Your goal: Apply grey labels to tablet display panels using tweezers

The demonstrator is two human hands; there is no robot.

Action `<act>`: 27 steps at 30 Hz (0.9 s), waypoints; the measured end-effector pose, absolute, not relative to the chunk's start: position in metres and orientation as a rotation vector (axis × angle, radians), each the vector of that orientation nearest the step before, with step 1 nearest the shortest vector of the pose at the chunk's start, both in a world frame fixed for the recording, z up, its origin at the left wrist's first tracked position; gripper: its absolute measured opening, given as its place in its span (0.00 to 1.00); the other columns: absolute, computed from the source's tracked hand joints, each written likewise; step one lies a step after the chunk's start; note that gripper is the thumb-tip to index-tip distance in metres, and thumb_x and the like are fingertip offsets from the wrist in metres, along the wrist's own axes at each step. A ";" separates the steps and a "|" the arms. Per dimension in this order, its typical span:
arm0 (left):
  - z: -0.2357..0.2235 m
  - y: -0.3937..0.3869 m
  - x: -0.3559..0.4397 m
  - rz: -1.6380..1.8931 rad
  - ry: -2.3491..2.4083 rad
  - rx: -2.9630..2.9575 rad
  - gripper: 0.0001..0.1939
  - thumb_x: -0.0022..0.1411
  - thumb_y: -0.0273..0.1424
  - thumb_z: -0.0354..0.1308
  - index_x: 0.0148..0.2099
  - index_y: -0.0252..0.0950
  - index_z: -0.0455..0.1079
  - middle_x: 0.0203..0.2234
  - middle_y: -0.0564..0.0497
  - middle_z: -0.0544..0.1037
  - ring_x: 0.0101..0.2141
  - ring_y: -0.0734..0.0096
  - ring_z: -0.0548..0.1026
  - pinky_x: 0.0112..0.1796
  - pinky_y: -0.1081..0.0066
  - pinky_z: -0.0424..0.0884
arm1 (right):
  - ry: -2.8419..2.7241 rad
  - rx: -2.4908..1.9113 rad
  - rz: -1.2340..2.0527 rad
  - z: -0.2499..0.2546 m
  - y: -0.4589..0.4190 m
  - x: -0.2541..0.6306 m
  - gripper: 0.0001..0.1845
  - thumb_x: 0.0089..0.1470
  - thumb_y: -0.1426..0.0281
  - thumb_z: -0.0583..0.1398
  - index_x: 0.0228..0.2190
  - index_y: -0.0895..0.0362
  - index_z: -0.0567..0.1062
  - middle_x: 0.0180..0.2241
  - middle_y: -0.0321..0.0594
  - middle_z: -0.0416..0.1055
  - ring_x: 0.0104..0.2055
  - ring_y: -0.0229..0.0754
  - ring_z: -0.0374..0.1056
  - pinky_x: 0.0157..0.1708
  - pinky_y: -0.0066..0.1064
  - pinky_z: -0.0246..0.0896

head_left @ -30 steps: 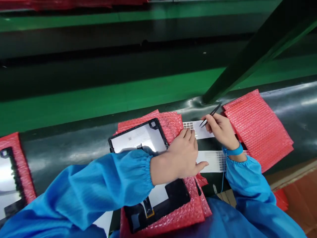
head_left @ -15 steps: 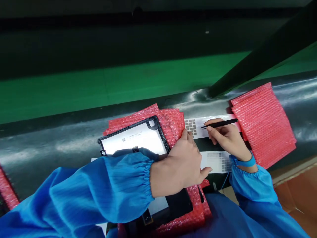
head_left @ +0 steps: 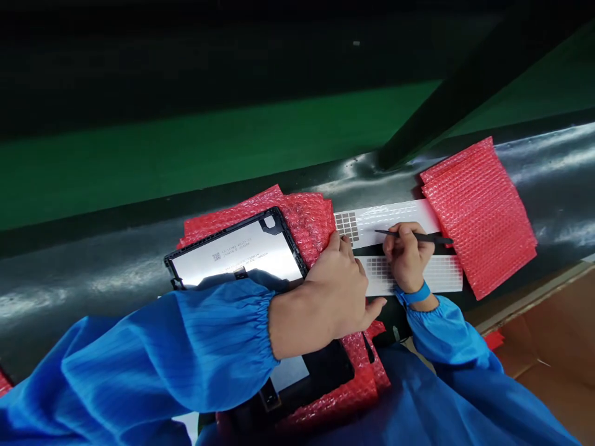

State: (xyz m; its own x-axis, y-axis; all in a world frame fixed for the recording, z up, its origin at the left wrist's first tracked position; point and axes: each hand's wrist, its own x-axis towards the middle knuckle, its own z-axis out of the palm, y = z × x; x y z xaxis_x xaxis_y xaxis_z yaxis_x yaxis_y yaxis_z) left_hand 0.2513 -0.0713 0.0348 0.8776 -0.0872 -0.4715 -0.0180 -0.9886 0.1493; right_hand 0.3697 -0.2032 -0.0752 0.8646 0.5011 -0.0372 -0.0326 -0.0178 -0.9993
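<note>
My right hand (head_left: 409, 259) grips black tweezers (head_left: 430, 237) like a pen. Their tips point left, over the upper white sticker sheet (head_left: 395, 215), which has a block of small dark rectangles at its left end. My left hand (head_left: 328, 290) rests with fingertips on that end, thumb stretched apart. A lower sticker sheet (head_left: 446, 272) with rows of small rectangles lies partly behind my right hand. Under my left forearm is a black-framed panel with a silvery back (head_left: 242, 248); my sleeve covers part of it.
Red bubble wrap (head_left: 311, 223) lies under the panel and nearer me. More red bubble-wrap sheets (head_left: 483, 217) are stacked at right. A dark panel (head_left: 330, 371) lies nearest my body. A dark post (head_left: 418, 124) rises behind the dark bench. A cardboard box (head_left: 553, 328) stands at lower right.
My right hand has come left and nearer the upper sheet's middle, its tweezers now lower and tilted differently. The view has shifted slightly. My left hand keeps its place on the sheet's end.
</note>
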 end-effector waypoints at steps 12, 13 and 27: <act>0.032 -0.071 0.250 -0.691 -0.069 2.934 0.41 0.72 0.59 0.43 0.50 0.28 0.84 0.51 0.30 0.82 0.55 0.38 0.76 0.58 0.46 0.61 | -0.612 -1.625 0.724 -0.042 -0.157 0.383 0.25 0.58 0.40 0.63 0.40 0.48 0.70 0.21 0.30 0.71 0.16 0.38 0.64 0.18 0.34 0.62; 0.031 -0.072 0.250 -0.656 -0.058 2.943 0.41 0.71 0.60 0.44 0.49 0.30 0.85 0.50 0.31 0.83 0.54 0.38 0.76 0.58 0.46 0.61 | -0.631 -1.632 0.749 -0.039 -0.161 0.389 0.26 0.58 0.41 0.64 0.41 0.48 0.69 0.22 0.31 0.73 0.18 0.39 0.67 0.19 0.34 0.65; 0.041 -0.069 0.253 -0.825 -0.098 2.883 0.41 0.73 0.58 0.44 0.56 0.27 0.81 0.54 0.29 0.81 0.60 0.35 0.73 0.59 0.45 0.61 | -0.768 -1.723 0.929 -0.048 -0.183 0.409 0.21 0.61 0.48 0.67 0.36 0.53 0.73 0.22 0.34 0.77 0.22 0.40 0.75 0.21 0.31 0.71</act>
State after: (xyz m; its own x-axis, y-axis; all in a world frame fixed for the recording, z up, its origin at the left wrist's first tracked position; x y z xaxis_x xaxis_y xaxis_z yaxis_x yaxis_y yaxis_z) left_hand 0.2526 -0.0690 0.0406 0.8475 -0.1011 -0.5211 -0.0235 -0.9879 0.1533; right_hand 0.4091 -0.1832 -0.0480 0.5047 0.8319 -0.2308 0.0704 -0.3061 -0.9494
